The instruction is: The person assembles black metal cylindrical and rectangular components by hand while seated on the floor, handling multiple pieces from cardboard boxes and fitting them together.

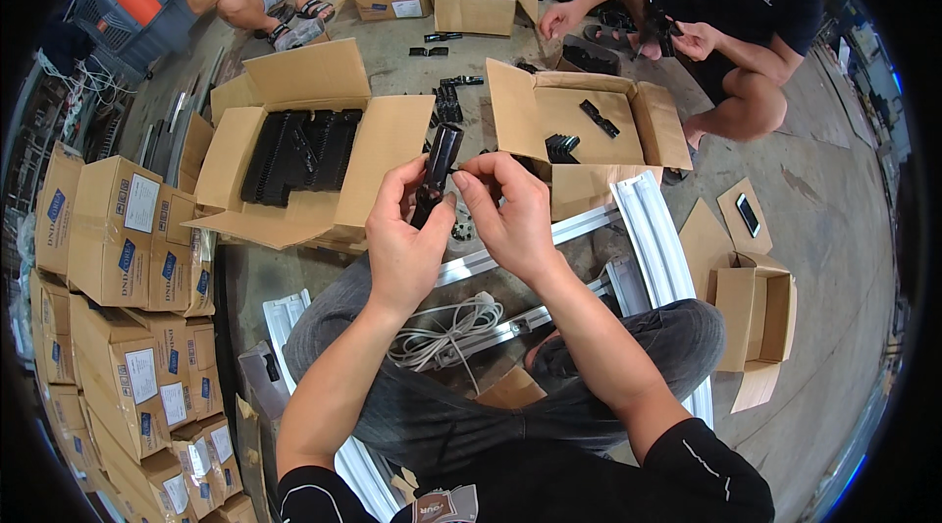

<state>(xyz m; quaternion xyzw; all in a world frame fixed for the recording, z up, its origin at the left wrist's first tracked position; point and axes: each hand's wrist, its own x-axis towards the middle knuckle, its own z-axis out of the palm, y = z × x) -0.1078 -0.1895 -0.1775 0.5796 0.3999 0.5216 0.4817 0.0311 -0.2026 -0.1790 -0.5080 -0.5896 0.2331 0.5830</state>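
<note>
In my left hand is a long, glossy black plastic part, held upright with the fingers wrapped round its lower end. My right hand is close beside it, thumb and forefinger pinched at the part's right side; whatever is between those fingertips is too small to make out. Beyond my left hand stands an open carton with rows of black parts packed inside. Another open carton, beyond my right hand, has a few black parts in it. Loose black pieces lie on the floor between the cartons.
White metal profiles and a coiled grey cable lie around my legs. Closed cartons are stacked at left. A phone rests on cardboard at right. Two people sit across, near filled boxes.
</note>
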